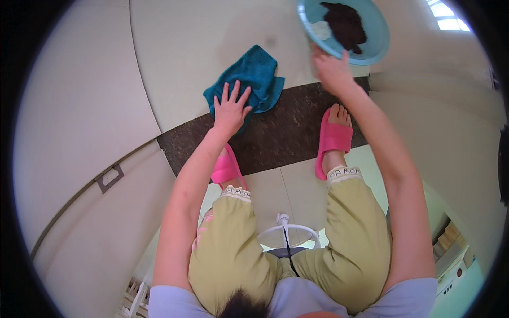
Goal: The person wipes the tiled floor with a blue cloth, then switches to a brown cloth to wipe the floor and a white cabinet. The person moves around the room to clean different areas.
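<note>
A teal cloth (254, 71) lies bunched across the white floor and the dark stone strip. My left hand (230, 107) presses on its near part, palm down with fingers spread. At the upper right, my right hand (332, 71) is slightly blurred and grips the near rim of a light blue plastic basin (375, 43), with the thumb over the edge. Inside the basin are a dark brown cloth (346, 26) and a small white bunched piece (321, 30). The fingers under the rim are hidden.
My feet in pink slippers (336, 137) straddle the dark stone strip (278, 127). A white-framed stool base (283, 230) stands behind, between my legs. At left is a white door panel (87, 79) with a metal latch plate (110, 178). A pale wall (429, 119) rises at right.
</note>
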`<state>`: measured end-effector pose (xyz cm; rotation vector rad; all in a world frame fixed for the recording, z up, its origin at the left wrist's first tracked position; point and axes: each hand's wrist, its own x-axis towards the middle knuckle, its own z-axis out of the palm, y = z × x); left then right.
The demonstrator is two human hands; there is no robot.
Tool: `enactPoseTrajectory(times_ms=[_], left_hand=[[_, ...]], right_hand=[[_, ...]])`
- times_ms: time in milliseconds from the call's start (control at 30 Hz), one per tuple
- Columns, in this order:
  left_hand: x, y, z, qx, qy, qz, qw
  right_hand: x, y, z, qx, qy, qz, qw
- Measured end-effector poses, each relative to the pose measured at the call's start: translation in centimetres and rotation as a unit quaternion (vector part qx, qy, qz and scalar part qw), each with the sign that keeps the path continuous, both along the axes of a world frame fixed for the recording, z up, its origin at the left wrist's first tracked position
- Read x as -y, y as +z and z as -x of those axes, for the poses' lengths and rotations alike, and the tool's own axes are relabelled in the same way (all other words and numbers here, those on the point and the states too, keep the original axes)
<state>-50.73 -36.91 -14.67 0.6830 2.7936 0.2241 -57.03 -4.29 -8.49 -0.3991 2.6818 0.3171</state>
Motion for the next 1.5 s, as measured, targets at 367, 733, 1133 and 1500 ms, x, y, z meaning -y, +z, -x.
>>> enactPoseTrajectory(times_ms=[367,733,1133,1500], left_hand=[[-6.1,-0.7,2.5,0.02,-0.146,-0.07,0.987],[11.5,-4.8,3.9,-0.11,0.438,0.082,0.889],[-14.4,-1.5,6.2,0.006,-0.216,-0.143,0.966],[-14.6,-2.8,12.6,-0.044,-0.265,-0.046,0.962]], right_hand=[[-8.8,-3.6,3.1,-0.127,-0.114,-0.02,0.985],[1.0,-3.3,-1.0,0.0,0.029,0.273,0.962],[-0.3,-3.3,-4.4,-0.065,-0.07,0.372,0.923],[-1.7,-7.5,-1.3,-0.138,-0.077,0.269,0.95]])
